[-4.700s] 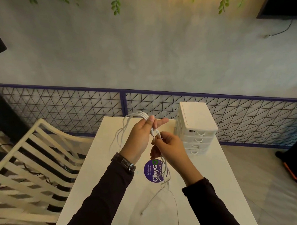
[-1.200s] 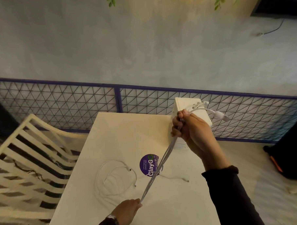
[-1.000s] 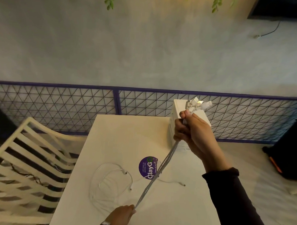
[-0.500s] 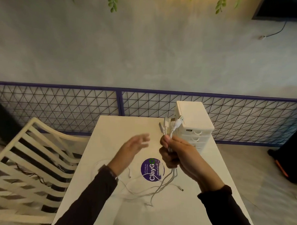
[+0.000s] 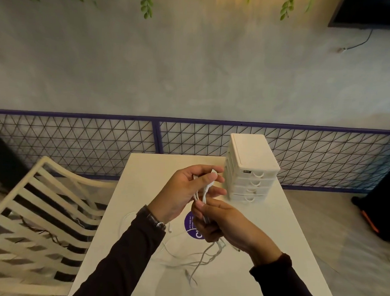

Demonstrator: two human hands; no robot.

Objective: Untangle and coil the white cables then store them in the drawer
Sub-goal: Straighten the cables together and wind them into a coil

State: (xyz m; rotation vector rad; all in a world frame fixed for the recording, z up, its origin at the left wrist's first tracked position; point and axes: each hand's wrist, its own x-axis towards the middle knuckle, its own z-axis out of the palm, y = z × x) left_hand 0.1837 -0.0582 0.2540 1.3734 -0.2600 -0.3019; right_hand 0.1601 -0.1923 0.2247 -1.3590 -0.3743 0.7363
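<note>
Both my hands hold a bundle of white cables (image 5: pixel 206 189) above the middle of the white table (image 5: pixel 141 174). My left hand (image 5: pixel 188 187) pinches the plug ends at the top. My right hand (image 5: pixel 217 220) grips the same bundle just below. The loose tails (image 5: pixel 198 257) hang down and lie spread on the tabletop near me. A small white drawer unit (image 5: pixel 250 168) with several shut drawers stands at the table's far right, close to my left fingertips.
A round purple sticker (image 5: pixel 189 223) sits on the table under my hands. A cream slatted chair (image 5: pixel 37 212) stands to the left. A purple-framed wire fence (image 5: pixel 156 135) runs behind the table. A dark object (image 5: pixel 379 214) stands on the floor at right.
My left hand has come up from the table's near edge and closed on the plug ends. My right hand has drawn back toward me; the stretched cables have gone slack onto the table.
</note>
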